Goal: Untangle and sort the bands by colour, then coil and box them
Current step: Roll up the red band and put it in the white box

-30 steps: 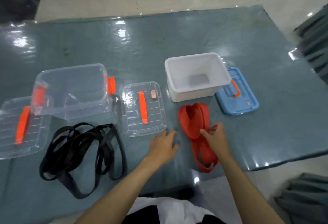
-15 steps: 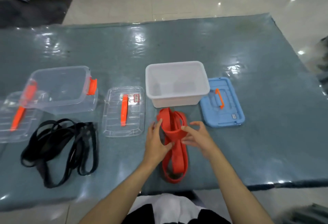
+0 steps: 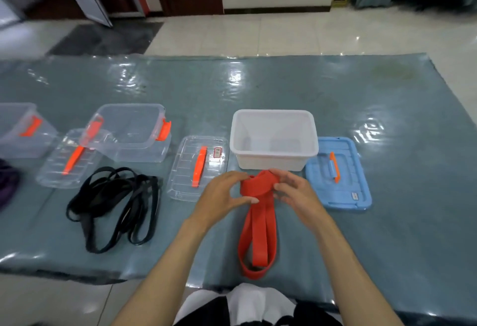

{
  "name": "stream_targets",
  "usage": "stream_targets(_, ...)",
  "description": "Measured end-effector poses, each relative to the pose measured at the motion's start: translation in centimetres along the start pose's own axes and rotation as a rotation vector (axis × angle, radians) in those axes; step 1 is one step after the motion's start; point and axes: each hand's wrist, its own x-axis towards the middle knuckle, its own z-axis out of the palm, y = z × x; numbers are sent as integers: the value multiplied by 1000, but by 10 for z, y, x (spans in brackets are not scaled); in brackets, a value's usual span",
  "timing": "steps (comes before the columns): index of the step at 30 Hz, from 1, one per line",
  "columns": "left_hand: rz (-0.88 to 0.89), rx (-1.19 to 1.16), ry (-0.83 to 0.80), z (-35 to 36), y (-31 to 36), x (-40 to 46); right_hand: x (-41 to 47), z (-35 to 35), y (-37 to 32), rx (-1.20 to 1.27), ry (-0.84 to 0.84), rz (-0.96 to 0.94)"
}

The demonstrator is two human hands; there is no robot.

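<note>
Head view, single frame. I see both hands at centre frame, working the red band [image 3: 258, 212]. Left hand [image 3: 222, 196] has fingers curled over the coiled upper end of the band, thumb stretched under it toward the right. Right hand [image 3: 294, 191] grips the same coil from the other side, fingers wrapped on it. Rest of the red band trails in long loops toward the lower centre, lying on the grey-blue table cover [image 3: 387, 222].

White box [image 3: 273, 140], open, stands just above the hands at centre; I see nothing red inside it. Blue lid [image 3: 338, 173] with orange handle lies flat just right of the box.

Clear lid [image 3: 198, 168] with orange handle lies left of the white box. Clear box [image 3: 134, 132] with orange clips sits further left, partly over a second clear lid [image 3: 69, 158]. Another clear box [image 3: 20, 129] is cut off at the left edge.

Black bands [image 3: 113, 202] lie in a loose heap, lower left. Purple item [image 3: 7, 183] at far left edge; too cropped to identify.
</note>
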Motion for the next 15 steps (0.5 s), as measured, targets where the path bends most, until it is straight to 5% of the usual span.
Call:
stream_targets(5,-8,-4,-48,-41,-2,13,5,-8,-9,-259,-79,-213)
stream_targets(10,-13,102,-61,-48,4,24,22,0,-24,-607,150,-482)
stream_targets(13,9,177,20,-42,5,27,32,0,-36,-595,191,-555)
stream_targets(15,0,209,93,-36,3,30,37,1,-39,-544,53,-497)
